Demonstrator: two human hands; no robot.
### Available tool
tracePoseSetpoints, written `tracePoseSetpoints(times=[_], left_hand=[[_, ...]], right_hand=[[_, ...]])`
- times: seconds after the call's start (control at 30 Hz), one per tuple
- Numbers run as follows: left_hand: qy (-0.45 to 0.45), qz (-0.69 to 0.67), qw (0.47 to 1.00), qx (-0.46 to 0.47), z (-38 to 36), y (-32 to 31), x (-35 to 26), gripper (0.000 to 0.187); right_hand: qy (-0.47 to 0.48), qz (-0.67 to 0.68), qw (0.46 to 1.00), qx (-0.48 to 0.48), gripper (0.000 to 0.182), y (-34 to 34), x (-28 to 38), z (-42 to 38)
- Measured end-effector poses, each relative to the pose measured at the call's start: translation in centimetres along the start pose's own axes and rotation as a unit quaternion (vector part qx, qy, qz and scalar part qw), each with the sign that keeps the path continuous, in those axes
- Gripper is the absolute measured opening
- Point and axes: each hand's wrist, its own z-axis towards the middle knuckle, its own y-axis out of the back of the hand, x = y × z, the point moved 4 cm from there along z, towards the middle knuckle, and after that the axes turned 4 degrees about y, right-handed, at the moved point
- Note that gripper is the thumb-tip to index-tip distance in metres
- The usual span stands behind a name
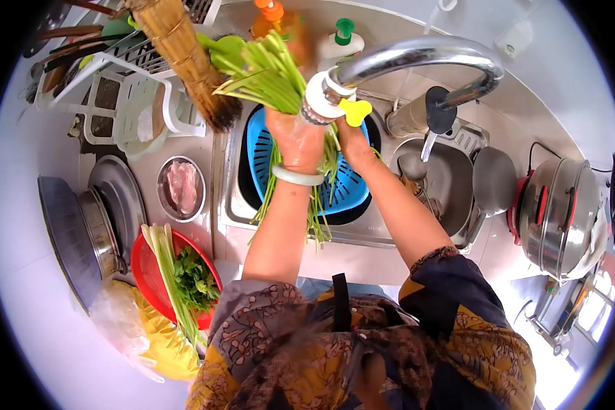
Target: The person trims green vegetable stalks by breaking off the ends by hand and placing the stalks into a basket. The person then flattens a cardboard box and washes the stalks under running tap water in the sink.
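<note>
My left hand (295,140), with a pale bangle at the wrist, is closed around a bunch of green celery stalks (275,65). The cut ends fan out above the hand, and thinner stems hang down past the wrist. My right hand (352,145) grips the same bunch from the right side; its fingertips are partly hidden behind the tap (321,99) with its yellow lever. Both hands are over a blue slotted basket (258,147), which sits in a black basin in the left sink bowl. Wet skin shows on the left hand under the spout.
On the left are a bowl of raw meat (182,188), a red basket (143,263) with leafy celery, pans and a white rack (184,113). A bamboo brush (184,61) leans over the sink's left edge. A second bowl (451,181) and a steamer (553,212) are right.
</note>
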Motion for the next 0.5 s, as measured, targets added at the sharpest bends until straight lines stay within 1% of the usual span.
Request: tracePoseSetpoints(times=[0.03, 0.07, 0.13, 0.17, 0.27, 0.3, 0.4, 0.43, 0.5], left_hand=[[-0.002, 0.006, 1.0, -0.006, 0.1, 0.3, -0.2, 0.046], [0.002, 0.024, 1.0, -0.013, 0.0, 0.6, -0.5, 0.046], [0.007, 0.058, 0.998, -0.025, -0.2, 0.7, -1.5, 0.048], [-0.007, 0.095, 0.995, -0.013, -0.2, 1.0, -1.4, 0.049], [0.044, 0.082, 0.996, 0.006, 0.5, 1.8, -2.1, 0.056], [0.039, 0.103, 0.994, 0.012, 0.9, 1.6, -2.3, 0.054], [-0.024, 0.122, 0.992, 0.038, 0.9, 0.2, -3.8, 0.055], [0.007, 0.036, 0.998, 0.045, 1.0, 0.1, -3.4, 0.058], [0.008, 0.072, 0.997, 0.028, 1.0, 0.1, -3.1, 0.06]], right_hand=[[-0.002, -0.006, 1.0, 0.027, 0.067, -0.2, -0.1, -0.4], [-0.043, 0.033, 0.996, 0.067, 0.065, -0.4, -0.2, -0.8], [-0.079, -0.019, 0.99, 0.113, 0.063, -0.4, -0.4, -1.0], [-0.097, -0.045, 0.985, 0.135, 0.062, -0.4, -0.6, -1.1], [-0.032, -0.029, 0.998, 0.049, 0.061, -0.5, 0.3, -2.2], [-0.071, 0.012, 0.996, 0.059, 0.065, -0.9, 0.3, -2.7], [-0.072, 0.121, 0.988, 0.061, 0.071, -2.9, 0.5, -3.9], [-0.09, 0.18, 0.979, 0.018, 0.08, -3.6, 0.7, -4.2], [-0.147, 0.229, 0.962, -0.038, 0.084, -4.0, 1.6, -4.4]])
